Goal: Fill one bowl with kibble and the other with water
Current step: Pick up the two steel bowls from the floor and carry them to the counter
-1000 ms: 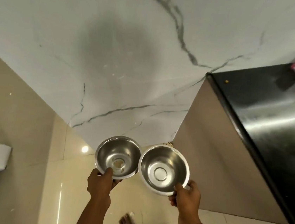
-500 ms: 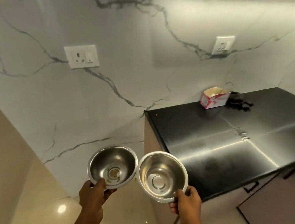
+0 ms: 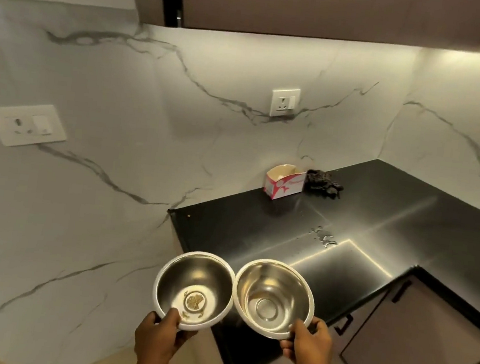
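Two rim-touching steel bowls (image 3: 194, 290) (image 3: 274, 299), fingers of left hand (image 3: 159, 337) and right hand (image 3: 308, 346) pinching near rims, beside countertop (image 3: 257, 231) edge.

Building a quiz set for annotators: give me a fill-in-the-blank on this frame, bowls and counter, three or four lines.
1. The left hand holds the left steel bowl, whose bottom holds a few brownish ____.
2. The right hand holds the right steel bowl, which is ____ inside.
3. The rims of the two bowls ____ each other.
4. On the black countertop, the red and white carton stands against the ____.

Missing words: bits; empty; touch; wall
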